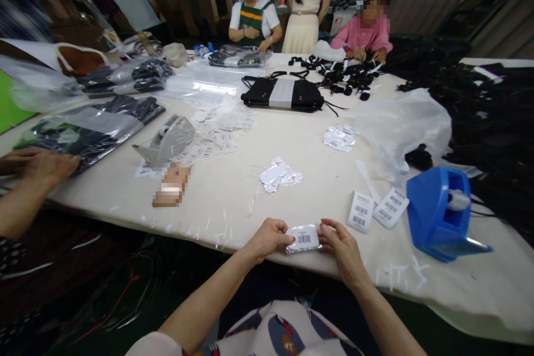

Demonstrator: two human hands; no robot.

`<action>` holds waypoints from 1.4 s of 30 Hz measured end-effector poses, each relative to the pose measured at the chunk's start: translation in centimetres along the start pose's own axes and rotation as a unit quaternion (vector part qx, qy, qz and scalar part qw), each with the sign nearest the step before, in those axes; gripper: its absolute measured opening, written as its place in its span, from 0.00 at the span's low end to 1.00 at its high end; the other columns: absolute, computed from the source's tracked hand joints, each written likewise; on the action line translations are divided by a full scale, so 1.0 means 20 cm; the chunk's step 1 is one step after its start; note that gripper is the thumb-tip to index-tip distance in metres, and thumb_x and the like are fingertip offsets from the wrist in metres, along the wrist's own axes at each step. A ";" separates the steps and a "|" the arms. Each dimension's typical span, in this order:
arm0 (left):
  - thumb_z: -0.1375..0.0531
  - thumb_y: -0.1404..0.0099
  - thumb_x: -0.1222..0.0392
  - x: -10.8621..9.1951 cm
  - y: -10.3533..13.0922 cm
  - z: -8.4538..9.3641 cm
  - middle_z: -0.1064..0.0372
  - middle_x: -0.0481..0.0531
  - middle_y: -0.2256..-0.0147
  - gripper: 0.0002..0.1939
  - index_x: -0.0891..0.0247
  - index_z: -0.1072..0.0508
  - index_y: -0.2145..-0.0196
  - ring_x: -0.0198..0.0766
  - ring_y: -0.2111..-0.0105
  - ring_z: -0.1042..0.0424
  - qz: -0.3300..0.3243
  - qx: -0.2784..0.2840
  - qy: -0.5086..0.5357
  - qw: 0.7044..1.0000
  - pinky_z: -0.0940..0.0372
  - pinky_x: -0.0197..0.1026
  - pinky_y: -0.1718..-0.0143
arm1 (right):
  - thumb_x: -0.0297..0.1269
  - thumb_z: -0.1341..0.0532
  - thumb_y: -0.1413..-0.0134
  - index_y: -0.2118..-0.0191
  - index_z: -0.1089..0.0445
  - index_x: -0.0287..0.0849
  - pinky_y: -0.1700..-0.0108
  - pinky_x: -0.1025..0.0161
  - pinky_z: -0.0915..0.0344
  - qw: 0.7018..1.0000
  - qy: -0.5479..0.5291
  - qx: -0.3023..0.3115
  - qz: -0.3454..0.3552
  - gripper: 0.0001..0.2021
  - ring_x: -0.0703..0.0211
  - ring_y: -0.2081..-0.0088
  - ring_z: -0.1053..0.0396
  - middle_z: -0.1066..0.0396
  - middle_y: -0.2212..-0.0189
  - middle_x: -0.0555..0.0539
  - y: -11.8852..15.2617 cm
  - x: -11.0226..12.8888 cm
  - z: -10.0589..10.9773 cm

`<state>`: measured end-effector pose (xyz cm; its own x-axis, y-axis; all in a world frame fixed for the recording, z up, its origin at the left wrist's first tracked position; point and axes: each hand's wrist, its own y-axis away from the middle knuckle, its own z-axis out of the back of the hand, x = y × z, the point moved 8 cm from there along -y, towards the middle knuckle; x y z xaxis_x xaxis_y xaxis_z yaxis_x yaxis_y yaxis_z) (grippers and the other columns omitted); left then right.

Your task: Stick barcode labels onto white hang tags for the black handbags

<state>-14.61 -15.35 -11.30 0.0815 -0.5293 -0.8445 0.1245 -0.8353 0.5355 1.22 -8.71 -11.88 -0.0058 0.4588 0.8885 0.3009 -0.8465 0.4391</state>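
Observation:
A small white barcode tag (306, 238) in a shiny clear sleeve is held level just above the table's near edge. My left hand (269, 239) pinches its left end between thumb and fingers. At the tag's right end, the fingers of my right hand (341, 247) are closed on the edge, thumb partly hidden. Beyond my hands lies a small pile of sleeved tags (280, 174) with thin strings. Two sheets of barcode stickers, one nearer (361, 212) and one beside it (391, 208), rest to the right of my right hand.
A blue tape dispenser (434, 214) stands at right, a grey one (171, 139) at left. Farther back are more tags (340, 137), a folded black bag (287, 93) and black straps (346, 75). A co-worker's hands (45, 167) press bagged goods at left; other people are behind the table.

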 end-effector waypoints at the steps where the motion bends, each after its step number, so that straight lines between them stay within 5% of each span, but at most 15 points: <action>1: 0.38 0.57 0.58 0.00 0.00 0.00 0.46 0.40 0.88 0.11 0.67 0.36 0.81 0.24 0.87 0.52 0.004 0.004 -0.001 1.000 0.61 0.32 0.84 | 0.44 0.34 0.64 0.61 0.34 0.42 0.75 0.65 0.38 1.000 0.021 0.023 -0.001 0.21 0.61 0.76 0.33 0.28 0.76 0.50 0.01 0.00 -0.02; 6: 0.40 0.54 0.58 0.00 0.01 -0.03 0.38 0.43 0.84 0.09 0.68 0.32 0.76 0.25 0.86 0.47 -0.005 0.049 -0.003 0.999 0.56 0.32 0.84 | 0.43 0.32 0.66 0.67 0.34 0.39 0.79 0.68 0.43 0.999 0.027 0.028 0.016 0.19 0.66 0.80 0.39 0.29 0.77 0.50 0.03 -0.02 -0.01; 12: 0.43 0.52 0.61 -0.03 0.02 0.04 0.37 0.45 0.82 0.08 0.69 0.29 0.76 0.29 0.80 0.41 -0.047 0.030 -0.068 0.996 0.48 0.33 0.77 | 0.43 0.32 0.68 0.70 0.32 0.39 0.80 0.68 0.41 0.999 0.012 0.033 0.024 0.17 0.63 0.79 0.36 0.29 0.78 0.48 0.02 0.00 -0.03; 15: 0.43 0.49 0.59 -0.12 0.00 0.11 0.31 0.50 0.74 0.13 0.68 0.27 0.67 0.33 0.74 0.35 -0.099 -0.018 -0.122 0.987 0.42 0.34 0.72 | 0.38 0.32 0.67 0.71 0.32 0.38 0.79 0.67 0.39 0.998 0.005 -0.014 0.062 0.14 0.62 0.78 0.35 0.30 0.79 0.48 -0.09 0.18 -0.02; 18: 0.43 0.48 0.58 -0.23 -0.04 0.20 0.30 0.54 0.63 0.19 0.66 0.30 0.58 0.36 0.68 0.33 -0.173 -0.115 -0.174 0.963 0.39 0.36 0.68 | 0.31 0.34 0.64 0.71 0.34 0.38 0.75 0.67 0.36 0.991 0.014 -0.079 0.105 0.11 0.64 0.78 0.35 0.32 0.78 0.50 -0.34 0.49 0.03; 21: 0.44 0.46 0.60 -0.25 -0.07 0.24 0.29 0.53 0.63 0.15 0.65 0.30 0.60 0.36 0.67 0.32 -0.202 -0.153 -0.231 0.939 0.37 0.37 0.66 | 0.36 0.37 0.57 0.69 0.37 0.38 0.72 0.65 0.34 0.983 0.037 -0.118 0.133 0.09 0.65 0.76 0.34 0.33 0.76 0.49 -0.61 0.80 0.10; 24: 0.45 0.43 0.63 -0.26 -0.07 0.28 0.29 0.53 0.64 0.12 0.64 0.30 0.61 0.36 0.69 0.32 -0.228 -0.193 -0.306 0.904 0.37 0.40 0.62 | 0.43 0.42 0.51 0.66 0.37 0.36 0.73 0.61 0.35 0.972 0.092 -0.152 0.155 0.13 0.63 0.77 0.34 0.34 0.74 0.46 -0.73 0.93 0.16; 27: 0.47 0.41 0.64 -0.33 -0.07 0.36 0.30 0.54 0.61 0.11 0.64 0.30 0.60 0.38 0.62 0.33 -0.258 -0.269 -0.387 0.843 0.39 0.41 0.56 | 0.42 0.43 0.51 0.61 0.36 0.38 0.70 0.60 0.36 0.954 0.158 -0.142 0.211 0.14 0.60 0.72 0.33 0.32 0.69 0.43 -0.62 0.82 0.14; 31: 0.45 0.40 0.60 -0.45 -0.22 0.44 0.34 0.56 0.55 0.13 0.63 0.32 0.57 0.43 0.52 0.40 -0.196 -0.299 -0.491 0.794 0.45 0.43 0.50 | 0.40 0.39 0.55 0.64 0.31 0.42 0.61 0.56 0.36 0.929 0.243 -0.054 0.273 0.11 0.55 0.66 0.33 0.30 0.67 0.44 -0.33 0.42 0.02; 35: 0.39 0.48 0.58 -0.51 -0.41 0.50 0.35 0.58 0.57 0.18 0.64 0.32 0.59 0.49 0.53 0.40 -0.132 -0.285 -0.505 0.804 0.45 0.48 0.53 | 0.36 0.46 0.48 0.58 0.33 0.42 0.56 0.53 0.36 0.863 0.339 -0.011 0.375 0.12 0.54 0.61 0.33 0.32 0.62 0.42 -0.12 0.17 -0.08; 38: 0.37 0.53 0.57 -0.50 -0.47 0.52 0.35 0.57 0.59 0.20 0.64 0.32 0.60 0.49 0.54 0.39 -0.110 -0.286 -0.491 0.815 0.44 0.48 0.55 | 0.33 0.48 0.45 0.56 0.35 0.42 0.53 0.55 0.36 0.827 0.374 -0.016 0.420 0.12 0.55 0.57 0.34 0.33 0.60 0.42 -0.09 0.14 -0.09; 42: 0.36 0.55 0.59 -0.47 -0.45 0.57 0.35 0.55 0.59 0.22 0.63 0.32 0.60 0.46 0.55 0.39 -0.117 -0.308 -0.453 0.828 0.45 0.43 0.56 | 0.32 0.49 0.45 0.56 0.36 0.41 0.54 0.56 0.36 0.815 0.391 -0.019 0.428 0.11 0.56 0.58 0.35 0.34 0.61 0.42 -0.10 0.16 -0.10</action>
<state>-27.68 -4.56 -8.14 -0.7569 -0.4914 -0.4309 0.5362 -0.8438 0.0205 -1.25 -6.12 -9.68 -0.4194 -0.6037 0.6779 0.4837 -0.7806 -0.3959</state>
